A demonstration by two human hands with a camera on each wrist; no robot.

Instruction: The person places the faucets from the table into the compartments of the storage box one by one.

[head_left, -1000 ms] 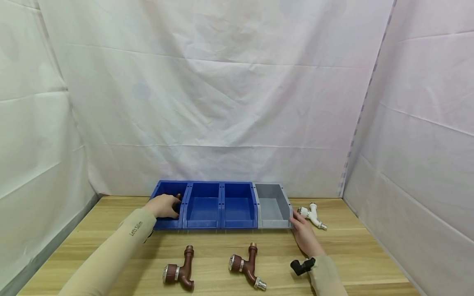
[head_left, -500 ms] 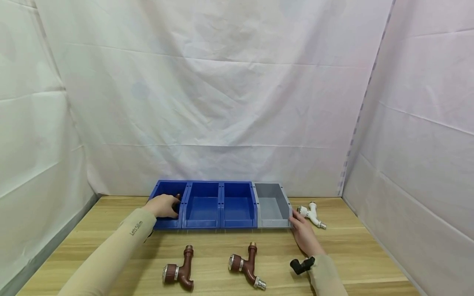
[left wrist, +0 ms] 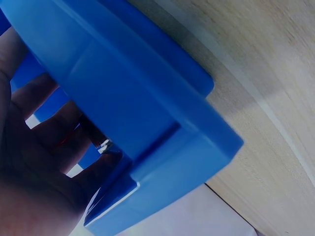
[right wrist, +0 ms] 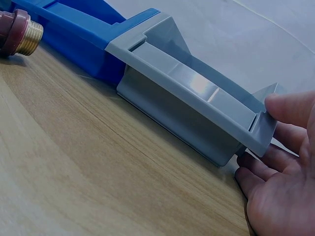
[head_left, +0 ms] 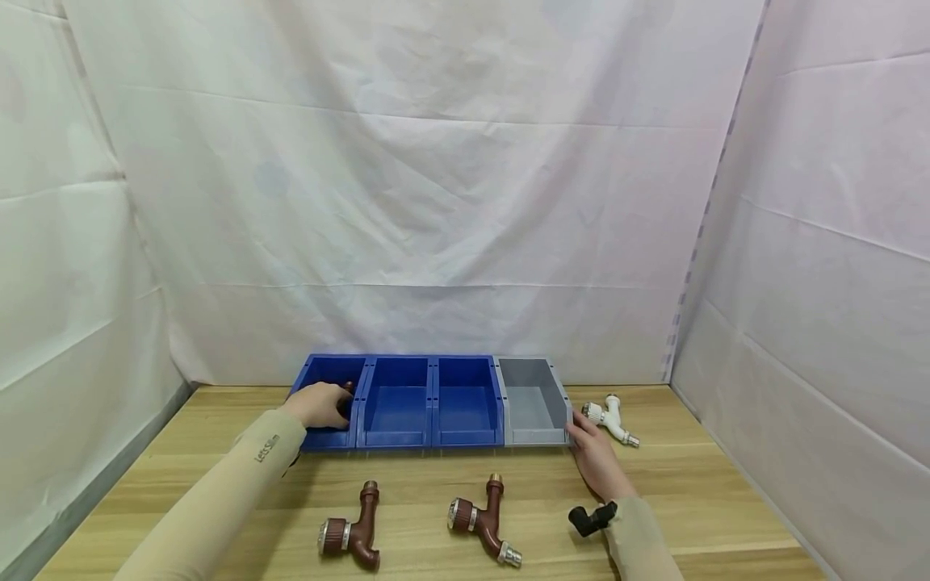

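In the head view my left hand point(head_left: 320, 405) reaches into the leftmost blue bin point(head_left: 328, 440). Its thumb and fingers curl round a dark red-brown faucet point(head_left: 349, 387), mostly hidden by the hand and the bin wall. A shiny metal ring of that faucet point(left wrist: 104, 146) shows between the fingers in the left wrist view. My right hand point(head_left: 596, 456) grips the front right corner of the grey bin point(right wrist: 182, 118), thumb on the rim and fingers round the outer side. The grey bin stands at the right end of the row, joined to the blue ones.
Two more blue bins point(head_left: 398, 440) stand between the held ones. On the wooden table point(head_left: 421, 476) in front lie two red-brown faucets, one without a nozzle point(head_left: 366, 528) and one with a metal nozzle point(head_left: 490, 520). A white faucet point(head_left: 613, 421) lies right of the grey bin. White cloth point(head_left: 429, 202) hangs behind.
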